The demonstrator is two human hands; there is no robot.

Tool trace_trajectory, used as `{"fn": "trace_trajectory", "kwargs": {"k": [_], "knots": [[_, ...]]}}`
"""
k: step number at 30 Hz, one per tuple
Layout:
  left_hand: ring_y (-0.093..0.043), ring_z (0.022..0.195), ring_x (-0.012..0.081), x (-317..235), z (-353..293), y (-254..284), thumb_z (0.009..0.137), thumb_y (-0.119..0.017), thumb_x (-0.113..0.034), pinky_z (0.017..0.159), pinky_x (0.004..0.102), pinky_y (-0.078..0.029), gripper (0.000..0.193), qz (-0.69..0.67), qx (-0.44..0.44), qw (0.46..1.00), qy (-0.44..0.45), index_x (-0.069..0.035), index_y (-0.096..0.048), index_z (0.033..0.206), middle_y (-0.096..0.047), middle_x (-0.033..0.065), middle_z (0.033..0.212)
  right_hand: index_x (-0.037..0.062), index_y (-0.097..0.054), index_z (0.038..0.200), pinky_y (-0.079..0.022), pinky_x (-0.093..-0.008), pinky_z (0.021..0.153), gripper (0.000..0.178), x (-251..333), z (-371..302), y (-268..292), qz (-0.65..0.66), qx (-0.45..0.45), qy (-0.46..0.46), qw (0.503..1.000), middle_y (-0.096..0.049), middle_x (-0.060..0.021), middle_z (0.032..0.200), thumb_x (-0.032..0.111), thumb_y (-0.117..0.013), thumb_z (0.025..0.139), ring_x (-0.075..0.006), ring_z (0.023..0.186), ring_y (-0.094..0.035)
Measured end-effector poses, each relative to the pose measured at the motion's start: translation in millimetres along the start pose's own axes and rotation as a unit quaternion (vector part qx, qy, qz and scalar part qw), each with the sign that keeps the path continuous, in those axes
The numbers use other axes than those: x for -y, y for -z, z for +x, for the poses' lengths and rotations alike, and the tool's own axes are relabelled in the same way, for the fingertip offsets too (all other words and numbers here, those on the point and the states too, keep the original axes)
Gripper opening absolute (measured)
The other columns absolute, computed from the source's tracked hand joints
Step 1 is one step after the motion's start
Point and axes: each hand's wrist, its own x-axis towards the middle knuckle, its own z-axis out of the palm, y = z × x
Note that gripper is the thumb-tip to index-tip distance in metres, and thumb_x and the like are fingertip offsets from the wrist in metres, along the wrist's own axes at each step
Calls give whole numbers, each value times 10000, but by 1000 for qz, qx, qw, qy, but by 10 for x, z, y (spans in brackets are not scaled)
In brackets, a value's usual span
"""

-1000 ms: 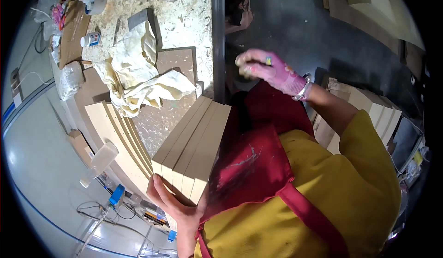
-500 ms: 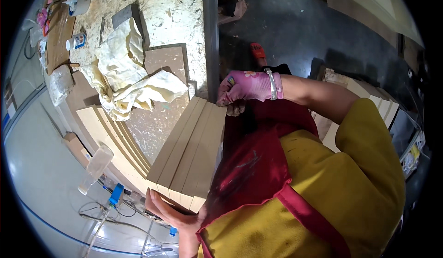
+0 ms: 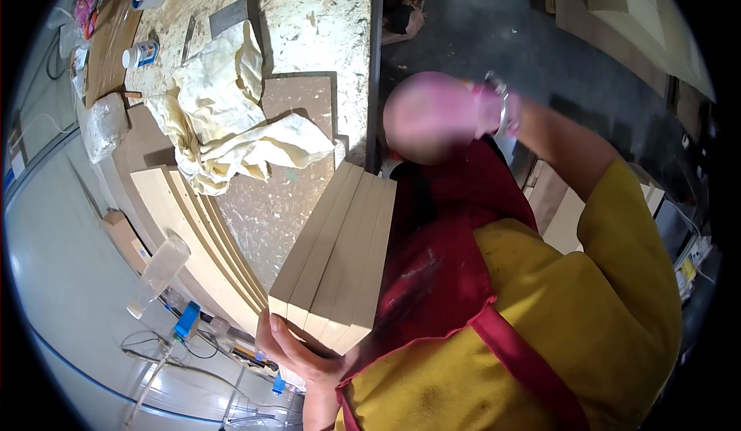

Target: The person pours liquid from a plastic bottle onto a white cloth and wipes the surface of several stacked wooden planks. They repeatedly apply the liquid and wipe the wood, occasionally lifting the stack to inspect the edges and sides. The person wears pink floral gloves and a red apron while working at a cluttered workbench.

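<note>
A bundle of several pale wooden boards (image 3: 336, 257), packed side by side, slants along the near edge of the workbench in front of my apron. My bare left hand (image 3: 305, 354) is closed around the near end of these boards, with its thumb along the side and part of its fingers hidden underneath. Away from the far end of the bundle, my right hand (image 3: 432, 118) hangs in a pink glove, a bracelet at its wrist. Motion smears that hand, so its fingers cannot be made out.
Crumpled cream cloth (image 3: 224, 114) lies on the workbench (image 3: 309, 33) beside a dark grey block (image 3: 238, 23) and a white bottle (image 3: 141, 54). More long boards (image 3: 181, 223) rest to the left, next to a clear plastic container (image 3: 158, 273). A wrapped bag (image 3: 106, 126) sits at the bench's left.
My right hand has let go of the far end of the boards and moved up and right. The bundle and my left hand have shifted slightly right in the view.
</note>
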Motion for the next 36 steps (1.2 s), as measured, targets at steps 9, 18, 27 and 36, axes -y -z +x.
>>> {"fn": "trace_trajectory", "kwargs": {"k": [9, 18, 27, 36], "knots": [[-473, 1058, 423, -57, -10, 18, 630, -837, -365, 853, 484, -423, 1030, -29, -1, 999, 19, -7, -274, 1415, -394, 302, 1222, -14, -612, 1008, -438, -213, 563, 205, 378, 97, -120, 5, -15, 65, 998, -588, -25, 760, 145, -551, 895, -67, 636, -513], [-472, 1093, 426, -115, 104, 121, 604, -820, -204, 902, 480, -418, 949, -84, 15, 995, 43, -29, -323, 1394, -410, 266, 1238, 19, -564, 1209, -474, -306, 882, 405, 937, 476, -616, -215, -168, 283, 919, -651, -123, 1059, 254, -604, 882, -210, 998, -612], [-483, 955, 328, -36, 122, 44, 606, -777, -391, 822, 435, -370, 887, -80, -24, 996, 16, -47, -435, 1349, -450, 192, 1234, 84, -374, 1395, -258, -538, 1061, 816, 1345, 2355, -1188, -718, -201, 187, 639, -297, -162, 1475, 570, -604, 782, -337, 1349, -309], [-461, 984, 353, -123, 23, 78, 629, -798, -349, 846, 449, -377, 901, -109, -9, 991, 79, -39, -396, 1373, -431, 220, 1275, 46, -470, 1301, -457, -362, 941, 494, 1696, 1401, -905, -411, -91, 381, 823, -570, -173, 1192, 149, -611, 838, -301, 1080, -570]]}}
